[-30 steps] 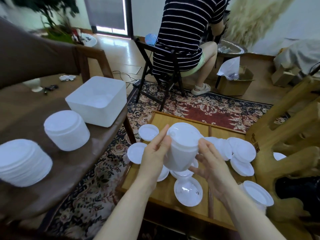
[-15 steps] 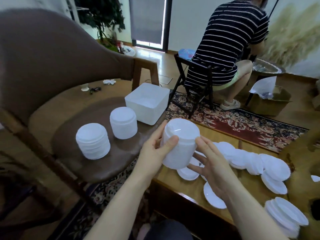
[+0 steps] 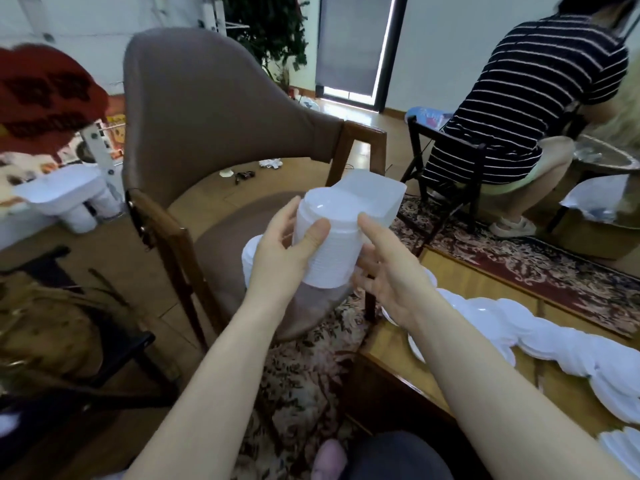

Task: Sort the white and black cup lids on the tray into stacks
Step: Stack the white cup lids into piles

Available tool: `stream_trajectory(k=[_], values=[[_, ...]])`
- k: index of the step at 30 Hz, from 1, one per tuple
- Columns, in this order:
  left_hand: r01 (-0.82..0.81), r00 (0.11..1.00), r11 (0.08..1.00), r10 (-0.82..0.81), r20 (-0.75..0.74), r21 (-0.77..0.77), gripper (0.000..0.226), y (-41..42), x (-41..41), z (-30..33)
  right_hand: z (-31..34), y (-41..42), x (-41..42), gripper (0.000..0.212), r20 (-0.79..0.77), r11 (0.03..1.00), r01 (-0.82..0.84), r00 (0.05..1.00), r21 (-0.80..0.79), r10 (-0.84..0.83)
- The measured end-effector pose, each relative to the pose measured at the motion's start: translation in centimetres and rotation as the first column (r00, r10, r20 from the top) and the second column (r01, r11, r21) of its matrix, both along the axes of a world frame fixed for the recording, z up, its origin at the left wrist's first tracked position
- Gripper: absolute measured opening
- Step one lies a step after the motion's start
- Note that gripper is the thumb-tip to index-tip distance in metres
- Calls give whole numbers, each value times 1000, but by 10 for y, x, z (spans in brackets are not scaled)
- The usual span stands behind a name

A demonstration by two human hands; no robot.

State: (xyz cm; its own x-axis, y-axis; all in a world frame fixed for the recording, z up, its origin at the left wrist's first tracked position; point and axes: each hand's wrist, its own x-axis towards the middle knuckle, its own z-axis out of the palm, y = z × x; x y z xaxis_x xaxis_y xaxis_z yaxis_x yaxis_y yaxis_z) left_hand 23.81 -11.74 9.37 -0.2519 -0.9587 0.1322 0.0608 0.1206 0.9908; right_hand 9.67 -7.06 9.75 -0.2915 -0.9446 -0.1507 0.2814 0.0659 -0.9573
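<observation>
I hold a tall stack of white lids upright in the air over the seat of the brown chair. My left hand grips its left side, thumb on the front. My right hand supports its right side with the fingers spread. Several loose white lids lie overlapping on the wooden tray at the right. Another white lid stack on the chair seat peeks out behind my left hand. No black lids are visible.
A white square tub stands on the chair seat behind the held stack. A person in a striped dress sits on a black folding chair at the back right. A patterned rug covers the floor.
My view has swung left and both hands have carried the lid stack from above the tray to over the chair seat. The stacks on the seat are now mostly hidden behind my hands.
</observation>
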Motion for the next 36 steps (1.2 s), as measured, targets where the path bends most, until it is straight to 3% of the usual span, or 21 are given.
stream_trajectory(k=[3,7,17,26,36], values=[[18,1000,1000,-18,8,-17,53,-22,0,5,8,-19,1,35,-17,999,32,999,-18,-32],[122,992,992,-123,40,23,60,-66,-9,12,19,-47,-7,31,-19,997,80,997,-8,-80],[265,964,956,-264,-26,128,55,-134,-24,5,7,-110,-26,56,-99,996,84,992,-3,-84],[292,954,933,-300,5,209,39,-149,-22,-21,-25,-119,-32,52,-109,996,79,991,51,-73],[271,962,944,-274,-14,186,53,-146,-17,-30,-33,-117,-35,48,-98,998,48,994,30,-45]])
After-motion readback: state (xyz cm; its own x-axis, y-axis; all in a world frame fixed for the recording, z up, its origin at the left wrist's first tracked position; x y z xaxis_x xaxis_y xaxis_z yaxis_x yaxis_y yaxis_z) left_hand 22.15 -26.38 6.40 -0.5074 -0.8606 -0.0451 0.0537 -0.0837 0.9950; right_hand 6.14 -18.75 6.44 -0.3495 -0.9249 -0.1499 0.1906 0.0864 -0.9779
